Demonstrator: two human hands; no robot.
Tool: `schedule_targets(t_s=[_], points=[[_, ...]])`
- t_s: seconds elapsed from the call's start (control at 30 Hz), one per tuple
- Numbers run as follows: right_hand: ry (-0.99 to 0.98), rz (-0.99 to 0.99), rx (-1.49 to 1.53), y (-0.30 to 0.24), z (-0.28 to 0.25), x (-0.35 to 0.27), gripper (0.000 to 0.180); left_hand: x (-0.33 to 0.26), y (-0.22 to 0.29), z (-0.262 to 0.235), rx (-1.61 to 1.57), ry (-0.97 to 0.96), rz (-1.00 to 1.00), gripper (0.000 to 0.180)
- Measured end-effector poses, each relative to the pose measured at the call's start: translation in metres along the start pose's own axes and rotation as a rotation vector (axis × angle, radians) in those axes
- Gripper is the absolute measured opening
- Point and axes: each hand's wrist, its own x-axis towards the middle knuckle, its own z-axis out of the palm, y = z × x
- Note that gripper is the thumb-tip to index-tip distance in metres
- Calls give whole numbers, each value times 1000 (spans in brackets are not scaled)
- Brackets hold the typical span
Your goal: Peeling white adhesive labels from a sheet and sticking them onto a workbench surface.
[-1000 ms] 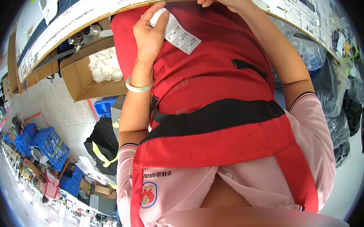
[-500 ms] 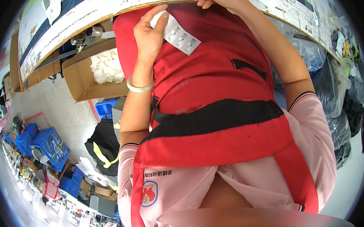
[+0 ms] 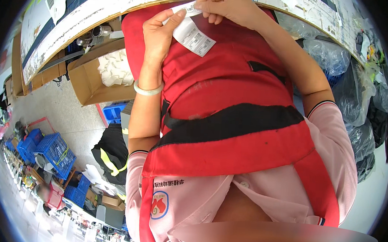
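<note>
Two bare hands with printed paper labels, above the far end of a red apron [image 3: 234, 92]. The left hand [image 3: 158, 35], over the apron's far left part, holds a white label sheet [image 3: 194, 38] in a narrow pinch, the thumb laid on the paper. The sheet's lower part slants down to the right over the red cloth of the apron, its printed side exposed. The right hand [image 3: 222, 9], over the middle of the apron's far end, has its fingertips drawn together on the right end of an upper label piece [image 3: 189, 9], its other fingers curled. This piece spans the gap between the hands; whether it joins the sheet cannot be told, as the left thumb covers that spot. A pale bangle [image 3: 148, 89] circles the left forearm, beside the apron's left edge. Across the apron's far end runs a worn white worktable [image 3: 121, 4]. Left of the apron stands an open carton [image 3: 84, 83] containing crumpled white scraps [image 3: 117, 69]; farther left of it and nearer the wearer lies a blue crate [image 3: 56, 154]. To the apron's right are clear plastic bags [image 3: 329, 55]
</note>
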Motion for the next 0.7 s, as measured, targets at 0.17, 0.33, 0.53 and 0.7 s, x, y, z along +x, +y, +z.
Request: schedule_targets(t_s=[0.17,0.33,0.53,0.7], points=[[-12,196,-34,-16,0,-10,25,-6,-2,3,9,30,13,14],[269,77,-287,-10,-5,-11,31,-9,5,9,91,12,40,13],[68,-32,-18,3,-16,-8,33,-12,11,5,-70,-4,19,13],[-14,-48,-101,19,-11,0,25,-11,8,7,32,13,30,13]])
